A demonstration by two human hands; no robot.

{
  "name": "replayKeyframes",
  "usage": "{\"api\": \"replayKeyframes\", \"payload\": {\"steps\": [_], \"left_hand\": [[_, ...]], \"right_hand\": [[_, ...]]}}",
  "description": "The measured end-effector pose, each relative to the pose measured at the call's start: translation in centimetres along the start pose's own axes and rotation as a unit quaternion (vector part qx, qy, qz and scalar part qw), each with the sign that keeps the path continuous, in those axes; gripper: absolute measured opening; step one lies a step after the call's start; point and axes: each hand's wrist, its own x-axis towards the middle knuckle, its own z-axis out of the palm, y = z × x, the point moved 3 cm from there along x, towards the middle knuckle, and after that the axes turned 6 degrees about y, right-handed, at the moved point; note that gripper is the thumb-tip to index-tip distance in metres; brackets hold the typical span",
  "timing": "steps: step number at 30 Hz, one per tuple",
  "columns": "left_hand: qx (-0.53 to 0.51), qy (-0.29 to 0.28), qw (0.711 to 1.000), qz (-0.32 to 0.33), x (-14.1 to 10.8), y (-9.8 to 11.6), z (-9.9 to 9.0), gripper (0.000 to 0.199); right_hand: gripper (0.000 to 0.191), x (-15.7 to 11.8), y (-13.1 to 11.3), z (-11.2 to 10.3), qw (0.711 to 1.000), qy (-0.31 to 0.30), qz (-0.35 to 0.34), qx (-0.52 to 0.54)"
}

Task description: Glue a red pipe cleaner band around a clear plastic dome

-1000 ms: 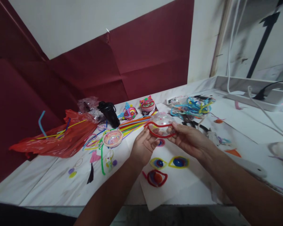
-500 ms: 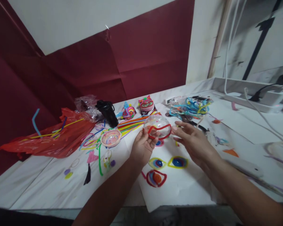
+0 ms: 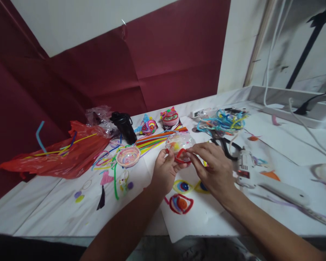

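My left hand point(image 3: 165, 168) holds a clear plastic dome point(image 3: 185, 139) above the white paper, its fingers wrapped around the near side. A red pipe cleaner point(image 3: 180, 153) bent into an outline lies against the dome's near face. My right hand point(image 3: 213, 163) is closed, thumb and fingertips pinching the pipe cleaner at its right side. Below the hands, pipe-cleaner eye shapes rest on the paper point(image 3: 176, 230): a yellow-rimmed eye point(image 3: 183, 186), a second one partly hidden by my right hand, and a red-rimmed eye point(image 3: 181, 204).
At right lie a glue gun point(image 3: 279, 189) and black-handled scissors point(image 3: 228, 146). Behind are a heap of blue pipe cleaners point(image 3: 220, 121), two decorated balls point(image 3: 170, 116) and a black bottle point(image 3: 124, 127). Leftward sit a pink-lined bowl point(image 3: 128, 156) and a red plastic bag point(image 3: 78, 159).
My right hand has moved left and now pinches the red pipe cleaner, whose outline has folded inward. The view has shifted slightly, showing the glue gun more fully.
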Motion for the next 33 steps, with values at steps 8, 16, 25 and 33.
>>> {"api": "replayKeyframes", "payload": {"steps": [8,16,25,33], "left_hand": [[0.040,0.002,0.999,0.017,-0.2,0.1,0.1,0.034],[0.055,0.006,0.997,0.057,-0.4,0.3,0.3,0.030],[0.056,0.006,0.996,0.062,-0.7,0.3,0.8,0.031],[0.071,0.047,0.994,0.061,-0.8,0.2,0.4,0.025]], "right_hand": [[0.010,0.1,0.1,0.2,0.999,-0.014,0.021,0.019],[0.016,-0.1,-0.4,0.5,0.998,-0.055,0.006,-0.018],[0.020,-0.4,-1.3,0.4,0.983,-0.055,-0.099,-0.145],[0.026,-1.1,-2.6,1.0,0.961,-0.088,-0.160,-0.207]]}}
